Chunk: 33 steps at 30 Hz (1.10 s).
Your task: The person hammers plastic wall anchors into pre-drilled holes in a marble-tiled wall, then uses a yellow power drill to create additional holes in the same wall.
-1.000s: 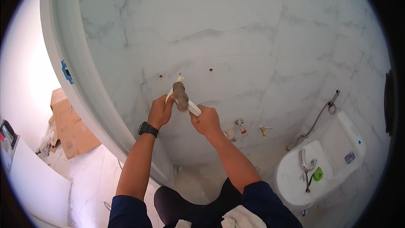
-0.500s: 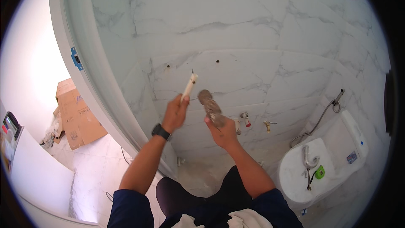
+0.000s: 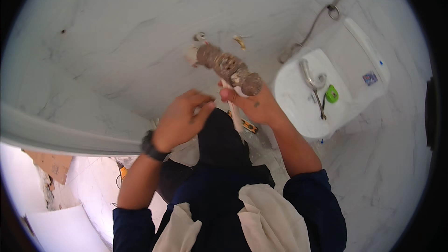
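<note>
My right hand point(image 3: 254, 102) is closed on a hammer point(image 3: 228, 67) with a worn, dirty brown head. A pale stick point(image 3: 234, 114) runs down from under the head, past the thumb; whether it is the hammer's handle or a separate piece I cannot tell. My left hand point(image 3: 184, 114), with a dark watch on the wrist, is just left of the hammer, above my dark-clad leg. Its fingers are bent and somewhat blurred, the thumb stands apart, and nothing shows in them.
At the right stands a white toilet point(image 3: 291, 107); a chrome pipe point(image 3: 310, 75), a wrench point(image 3: 320, 105) and a green tape measure point(image 3: 332, 94) lie on its lid. A brass valve point(image 3: 240, 42) juts from the marbled wall. A yellow-and-black level point(image 3: 247, 123) lies low behind the stick. Cardboard point(image 3: 51, 165) lies beyond the doorway.
My view has swung down and right. My left hand has let go of the cream stick with the metal tip. Both hands have come lower, nearer my body, the hammer still in the right.
</note>
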Each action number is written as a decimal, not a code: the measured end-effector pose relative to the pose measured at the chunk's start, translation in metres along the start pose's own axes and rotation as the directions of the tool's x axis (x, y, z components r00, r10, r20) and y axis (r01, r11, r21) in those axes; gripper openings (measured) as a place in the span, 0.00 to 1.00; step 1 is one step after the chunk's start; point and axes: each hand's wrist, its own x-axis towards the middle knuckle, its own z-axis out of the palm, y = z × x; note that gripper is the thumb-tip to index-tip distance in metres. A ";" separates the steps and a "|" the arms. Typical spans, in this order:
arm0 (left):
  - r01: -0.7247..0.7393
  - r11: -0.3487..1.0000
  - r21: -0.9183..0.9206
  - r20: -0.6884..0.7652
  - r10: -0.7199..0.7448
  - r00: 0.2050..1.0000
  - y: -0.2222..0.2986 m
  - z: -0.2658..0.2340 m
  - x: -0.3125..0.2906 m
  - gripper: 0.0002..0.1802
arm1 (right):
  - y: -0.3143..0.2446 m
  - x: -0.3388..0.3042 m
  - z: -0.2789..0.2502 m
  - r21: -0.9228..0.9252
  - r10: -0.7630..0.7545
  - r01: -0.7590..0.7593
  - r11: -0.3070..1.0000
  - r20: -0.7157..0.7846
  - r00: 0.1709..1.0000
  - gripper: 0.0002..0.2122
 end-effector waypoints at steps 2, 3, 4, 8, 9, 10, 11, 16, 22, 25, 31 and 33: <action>0.141 0.971 -0.194 0.313 -0.075 0.947 0.003 -0.034 -0.018 0.11 | 0.027 -0.023 -0.005 -0.099 0.089 -0.085 0.991 0.039 0.995 0.20; 0.160 0.956 -0.245 0.436 -0.039 0.899 0.006 -0.050 -0.027 0.10 | 0.045 -0.039 -0.009 -0.105 0.227 -0.219 0.970 0.064 0.972 0.21; 0.253 0.919 -0.302 0.602 -0.022 0.798 0.009 -0.065 -0.037 0.11 | 0.066 -0.053 -0.008 -0.143 0.320 -0.311 0.940 0.047 0.946 0.20; 0.423 0.674 -0.606 0.748 0.302 0.592 0.029 -0.091 -0.084 0.28 | 0.170 -0.111 0.006 -0.187 0.466 -0.458 0.869 -0.004 0.885 0.20; 0.469 0.637 -0.612 0.765 0.324 0.557 0.035 -0.092 -0.095 0.26 | 0.197 -0.125 0.009 -0.218 0.541 -0.531 0.819 -0.016 0.841 0.20; 0.369 0.693 -0.620 0.761 0.415 0.499 0.039 -0.091 -0.099 0.22 | 0.224 -0.136 0.009 -0.348 0.602 -0.568 0.746 -0.013 0.798 0.20; 0.228 0.715 -0.661 0.693 0.464 0.552 0.044 -0.092 -0.100 0.16 | 0.250 -0.148 0.008 -0.488 0.690 -0.613 0.622 -0.029 0.723 0.20; -0.142 0.536 -0.832 0.189 0.516 0.836 0.086 -0.093 -0.060 0.12 | 0.354 -0.224 0.019 -0.630 0.810 -0.701 0.335 -0.188 0.555 0.16; -0.563 0.434 -0.704 -0.495 0.269 0.826 0.129 -0.069 -0.100 0.10 | 0.416 -0.317 0.030 -0.617 0.723 -0.786 0.025 -0.532 0.441 0.15; -0.622 0.423 -0.659 -0.452 0.438 0.777 0.117 -0.062 -0.114 0.14 | 0.427 -0.331 0.033 -0.552 0.734 -0.833 -0.033 -0.579 0.355 0.16; -0.302 0.652 -0.696 -0.211 0.217 0.953 0.131 -0.054 -0.060 0.10 | 0.443 -0.337 0.049 -0.566 0.717 -0.822 -0.055 -0.596 0.362 0.14; -0.271 0.697 -0.664 0.155 0.482 0.862 0.121 -0.054 -0.047 0.12 | 0.446 -0.340 0.056 -0.600 0.757 -0.799 -0.040 -0.540 0.367 0.17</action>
